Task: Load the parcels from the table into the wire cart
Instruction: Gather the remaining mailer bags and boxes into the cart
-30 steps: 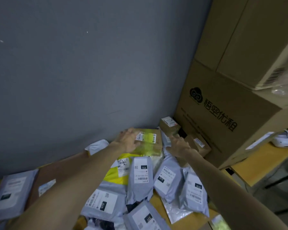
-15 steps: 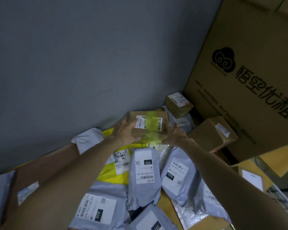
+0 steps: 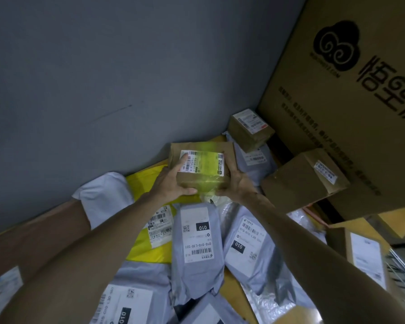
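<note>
Surroundings: grey mailers [image 3: 197,242] and a yellow mailer [image 3: 145,185] lie piled on the table [image 3: 229,286] under both forearms; a white mailer [image 3: 103,197] lies against the wall [image 3: 103,66].
In the way: two small brown boxes [image 3: 249,129] sit just right of the hands, below a large printed carton [image 3: 348,113].
Wire cart [image 3: 400,272]: only a few wires show at the lower right.
Parcel: taped brown box [image 3: 204,169] held over the pile, near the wall.
Orientation: label faces up; long axis runs left to right.
Left hand [image 3: 171,183]: grips the left end, a finger on the label.
Right hand [image 3: 239,185]: grips the right end.
</note>
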